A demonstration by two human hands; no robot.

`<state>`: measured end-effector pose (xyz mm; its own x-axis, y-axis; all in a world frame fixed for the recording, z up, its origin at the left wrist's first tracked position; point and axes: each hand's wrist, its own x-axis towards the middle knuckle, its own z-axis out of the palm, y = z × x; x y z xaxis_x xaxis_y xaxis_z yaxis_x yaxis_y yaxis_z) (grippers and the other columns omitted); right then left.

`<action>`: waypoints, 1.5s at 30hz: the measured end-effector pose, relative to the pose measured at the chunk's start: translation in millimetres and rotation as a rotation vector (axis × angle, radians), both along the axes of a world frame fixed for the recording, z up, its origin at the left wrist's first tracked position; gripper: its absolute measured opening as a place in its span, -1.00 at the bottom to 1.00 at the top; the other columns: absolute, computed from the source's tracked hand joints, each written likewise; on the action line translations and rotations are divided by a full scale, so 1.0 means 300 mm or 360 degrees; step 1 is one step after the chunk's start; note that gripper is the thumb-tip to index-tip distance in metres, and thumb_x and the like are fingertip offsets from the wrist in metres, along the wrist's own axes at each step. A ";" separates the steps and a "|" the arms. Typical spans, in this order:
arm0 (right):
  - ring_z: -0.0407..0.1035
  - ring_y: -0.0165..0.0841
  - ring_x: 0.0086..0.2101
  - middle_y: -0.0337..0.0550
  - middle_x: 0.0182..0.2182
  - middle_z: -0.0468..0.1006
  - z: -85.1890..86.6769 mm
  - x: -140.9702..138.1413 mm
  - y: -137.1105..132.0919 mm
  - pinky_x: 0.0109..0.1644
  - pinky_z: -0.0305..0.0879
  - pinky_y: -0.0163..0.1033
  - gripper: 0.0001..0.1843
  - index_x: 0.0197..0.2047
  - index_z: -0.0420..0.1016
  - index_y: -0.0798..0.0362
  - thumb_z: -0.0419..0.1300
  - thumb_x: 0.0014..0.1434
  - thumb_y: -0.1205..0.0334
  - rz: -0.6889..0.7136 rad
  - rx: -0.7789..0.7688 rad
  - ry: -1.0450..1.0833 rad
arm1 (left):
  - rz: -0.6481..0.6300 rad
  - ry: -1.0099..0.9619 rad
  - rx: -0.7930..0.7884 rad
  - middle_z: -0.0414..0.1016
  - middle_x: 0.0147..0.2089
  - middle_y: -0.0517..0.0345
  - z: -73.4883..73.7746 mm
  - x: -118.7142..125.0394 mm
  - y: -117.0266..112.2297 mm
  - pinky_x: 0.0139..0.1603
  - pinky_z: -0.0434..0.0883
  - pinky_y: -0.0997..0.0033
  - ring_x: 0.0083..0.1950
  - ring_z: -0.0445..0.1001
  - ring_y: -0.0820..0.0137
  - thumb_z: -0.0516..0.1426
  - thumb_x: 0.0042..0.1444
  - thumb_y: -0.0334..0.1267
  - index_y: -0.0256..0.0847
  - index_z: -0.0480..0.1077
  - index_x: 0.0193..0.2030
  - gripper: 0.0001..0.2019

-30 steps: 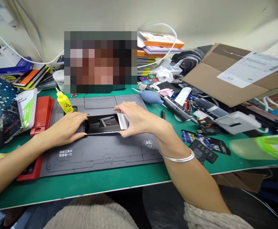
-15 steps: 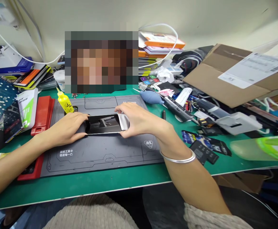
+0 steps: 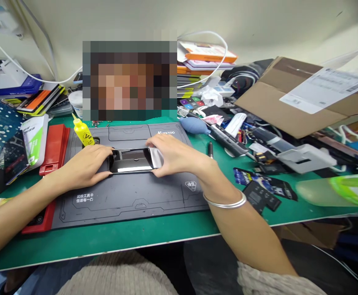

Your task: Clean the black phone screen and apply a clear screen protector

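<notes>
A smartphone [image 3: 131, 159] with a dark, glossy screen lies lengthwise between my hands over the grey work mat [image 3: 130, 205]. My left hand [image 3: 94, 164] grips its left end, thumb on the near edge and fingers on the far edge. Around the right end closes my right hand [image 3: 173, 155], with thumb and fingers on opposite long edges. A pale silvery patch [image 3: 156, 157] shows at that end, inside the right hand's grip; whether it is film or a reflection I cannot tell. Just behind my left hand stands a yellow dropper bottle [image 3: 83, 132].
A red holder [image 3: 54, 149] borders the mat on the left. To the right lie a blue air blower [image 3: 193, 125], a dark pen-like tool [image 3: 210, 150], loose batteries [image 3: 260, 194] and a cardboard box [image 3: 268, 90]. A blurred-out area covers the back middle.
The phone appears to lie flatter, and the reflection on its screen has changed to a bright strip along the near edge. My right hand and wrist have shifted slightly left.
</notes>
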<state>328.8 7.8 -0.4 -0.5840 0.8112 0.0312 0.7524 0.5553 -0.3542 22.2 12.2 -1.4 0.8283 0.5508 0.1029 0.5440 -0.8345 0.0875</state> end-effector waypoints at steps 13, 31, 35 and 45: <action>0.40 -0.09 -0.06 -0.04 -0.09 0.53 0.010 0.043 0.016 -0.02 0.33 -0.06 -0.49 -0.01 0.42 0.01 0.37 -0.04 0.11 0.0012 -0.0102 0.0135 | 0.0090 0.0003 -0.0034 0.42 0.22 -0.26 -0.011 -0.014 0.011 0.20 0.41 0.04 0.20 0.44 0.03 0.15 0.28 -0.02 -0.34 0.20 0.28 -0.44; 0.34 -0.34 -0.37 -0.20 -0.41 0.51 0.001 0.047 0.025 -0.28 0.18 -0.24 -0.89 -0.40 0.39 0.02 0.15 0.18 0.32 0.0039 -0.0105 0.0150 | 0.0092 -0.0006 -0.0106 0.43 0.22 -0.23 -0.012 -0.009 0.015 0.22 0.39 0.03 0.21 0.43 0.04 0.15 0.28 -0.02 -0.33 0.23 0.27 -0.45; 0.26 -0.37 -0.46 -0.23 -0.51 0.43 0.005 0.041 0.025 -0.32 0.12 -0.24 -0.79 -0.46 0.29 0.00 0.05 0.23 0.34 -0.0074 0.0038 0.0210 | 0.0076 -0.0003 -0.0095 0.44 0.20 -0.24 -0.012 -0.010 0.015 0.21 0.40 0.02 0.20 0.43 0.03 0.15 0.29 -0.02 -0.34 0.23 0.26 -0.46; 0.26 -0.37 -0.45 -0.23 -0.48 0.43 -0.007 0.039 0.027 -0.35 0.11 -0.25 -0.89 -0.42 0.26 -0.01 0.07 0.10 0.37 -0.0138 0.0107 0.0206 | 0.0126 0.0005 -0.0100 0.42 0.23 -0.26 -0.020 -0.015 0.015 0.22 0.40 0.00 0.22 0.42 0.02 0.14 0.29 0.01 -0.33 0.20 0.29 -0.42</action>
